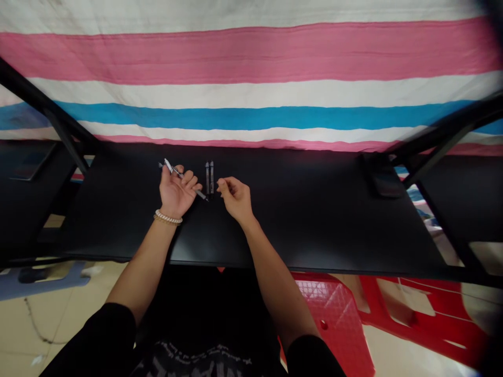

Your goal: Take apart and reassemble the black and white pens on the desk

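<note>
Nearest my camera is a black cotton T-shirt with pale lettering (196, 335), at the near edge of a long matte-black tabletop (314, 220). On the left, I see the left hand (175, 192) turned palm up, a pale twisted bracelet (167, 217) round its wrist, its fingers curled about a slender grey-and-white pen (201, 195) that slants down to the right. Two slim grey-and-black pens (212, 178) lie side by side on the tabletop, between the hands. Just right of them I have the right hand (236, 198), fingers bent and thumb near the index finger; I cannot tell whether it pinches anything. Far behind hangs a pink, white and blue striped cloth (251, 55); near right stands a red plastic stool (334, 309).
</note>
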A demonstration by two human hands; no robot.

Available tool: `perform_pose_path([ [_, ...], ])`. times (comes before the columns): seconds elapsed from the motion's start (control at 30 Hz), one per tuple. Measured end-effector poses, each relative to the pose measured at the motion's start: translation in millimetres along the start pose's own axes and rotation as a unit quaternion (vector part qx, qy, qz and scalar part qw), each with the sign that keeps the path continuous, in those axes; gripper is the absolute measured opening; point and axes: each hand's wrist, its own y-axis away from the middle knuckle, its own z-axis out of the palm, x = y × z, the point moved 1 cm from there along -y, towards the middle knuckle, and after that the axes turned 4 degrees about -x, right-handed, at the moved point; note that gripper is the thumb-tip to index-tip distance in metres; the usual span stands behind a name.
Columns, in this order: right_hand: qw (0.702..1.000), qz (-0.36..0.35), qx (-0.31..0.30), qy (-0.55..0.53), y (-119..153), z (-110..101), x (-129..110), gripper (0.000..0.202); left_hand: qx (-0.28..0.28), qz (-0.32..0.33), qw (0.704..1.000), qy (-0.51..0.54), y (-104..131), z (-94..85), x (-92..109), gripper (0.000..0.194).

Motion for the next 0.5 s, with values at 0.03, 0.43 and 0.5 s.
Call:
perform_pose_path([
  [0.03, 1.0, 0.004, 0.012, -0.007, -0.6, -0.6, 0.8, 0.041, 0.005, -0.008, 1.0, 0.01, 1.1, -1.0, 2.3, 0.048],
  [0.43, 0.996, -0.012, 0.012, 0.09, -1.2, -2.5, 8.9, 0.023, 0.05, -0.017, 0.998, 0.034, 6.8, -7.5, 14.7, 0.045],
  [0.5, 0.992, -0.015, 0.003, 0.122, -0.8, -2.7, 6.4, 0.021, 0.055, -0.029, 0.998, 0.025, 7.4, -6.3, 14.7, 0.043],
])
